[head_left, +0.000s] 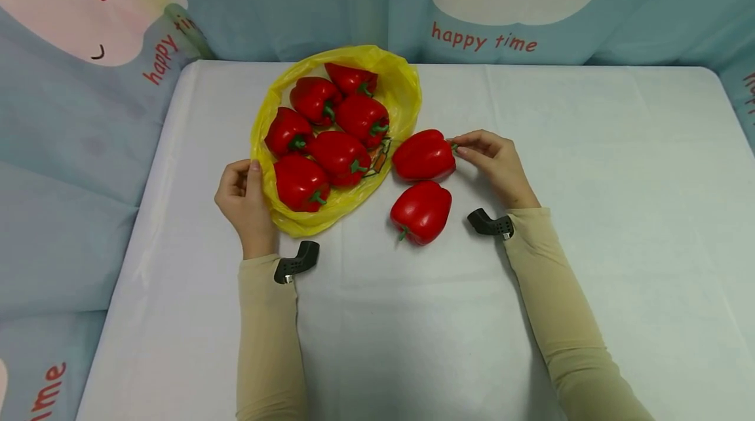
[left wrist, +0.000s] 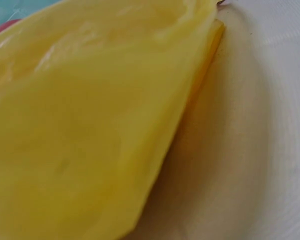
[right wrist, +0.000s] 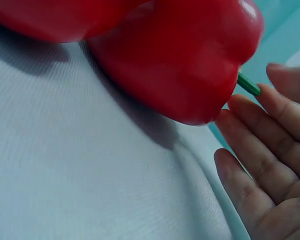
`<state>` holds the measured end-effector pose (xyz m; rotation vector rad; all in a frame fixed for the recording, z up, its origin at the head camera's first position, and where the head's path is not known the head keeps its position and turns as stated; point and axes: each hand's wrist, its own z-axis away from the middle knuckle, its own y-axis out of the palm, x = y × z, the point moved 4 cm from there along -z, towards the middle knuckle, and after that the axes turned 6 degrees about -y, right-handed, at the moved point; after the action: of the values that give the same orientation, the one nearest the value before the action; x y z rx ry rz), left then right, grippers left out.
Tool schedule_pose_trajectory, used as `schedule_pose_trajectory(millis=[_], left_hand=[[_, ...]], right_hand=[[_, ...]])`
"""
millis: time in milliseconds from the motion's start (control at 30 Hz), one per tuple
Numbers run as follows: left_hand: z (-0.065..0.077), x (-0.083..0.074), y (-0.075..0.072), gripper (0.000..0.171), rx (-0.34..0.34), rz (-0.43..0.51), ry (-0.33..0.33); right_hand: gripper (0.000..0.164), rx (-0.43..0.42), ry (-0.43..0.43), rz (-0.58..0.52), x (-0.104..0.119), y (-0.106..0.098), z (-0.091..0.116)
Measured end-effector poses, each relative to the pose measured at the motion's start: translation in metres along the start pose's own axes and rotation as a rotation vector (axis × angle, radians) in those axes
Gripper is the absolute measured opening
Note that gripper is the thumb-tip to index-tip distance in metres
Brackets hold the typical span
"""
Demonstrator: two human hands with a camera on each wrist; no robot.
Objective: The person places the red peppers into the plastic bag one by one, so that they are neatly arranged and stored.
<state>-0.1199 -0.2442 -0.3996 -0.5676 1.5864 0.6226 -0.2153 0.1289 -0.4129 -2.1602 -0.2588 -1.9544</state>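
Observation:
My left hand grips the near left rim of a yellow plastic bag, thumb on the rim. The bag lies spread wide, with several red bell peppers inside, green stems showing. Yellow film fills much of the left wrist view, where the hand is hidden. At the right, my right hand has its fingertips at the green stem of a red bell pepper beside the bag. In the right wrist view its fingers are extended, thumb apart from the stem. Another bell pepper lies just nearer.
A white cloth covers the table. Blue curtains with cartoon prints hang along the back and left edges. Black wrist cameras sit at both sleeve cuffs.

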Motion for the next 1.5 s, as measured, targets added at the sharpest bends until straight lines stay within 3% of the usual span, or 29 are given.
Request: schedule_pose_trajectory(millis=[133,300,467,733,1100,1300,1500], left_hand=[[0.0,0.0,0.0,0.011,0.003,0.001,0.005],[0.002,-0.003,0.001,0.011,0.007,0.009,0.021],[0.002,-0.004,0.001,0.011,0.01,0.023,0.025],[0.001,-0.003,0.001,0.011,0.004,0.045,-0.003],[0.001,-0.002,0.002,0.012,0.008,0.06,0.022],[0.0,0.0,0.003,0.012,0.003,0.086,-0.004],[0.001,-0.001,0.003,0.014,0.004,0.086,-0.015]], right_hand=[[0.032,0.034,0.001,-0.027,-0.001,0.001,0.0],[0.053,0.161,0.01,-0.077,0.0,0.008,-0.001],[0.062,0.222,-0.012,-0.089,0.0,0.014,-0.001],[0.067,0.25,-0.016,-0.07,0.002,0.02,-0.002],[0.072,0.23,0.012,0.03,0.001,0.018,-0.001],[0.073,0.199,-0.01,0.098,0.002,0.016,-0.001],[0.075,0.239,-0.051,0.087,0.002,0.018,0.0]])
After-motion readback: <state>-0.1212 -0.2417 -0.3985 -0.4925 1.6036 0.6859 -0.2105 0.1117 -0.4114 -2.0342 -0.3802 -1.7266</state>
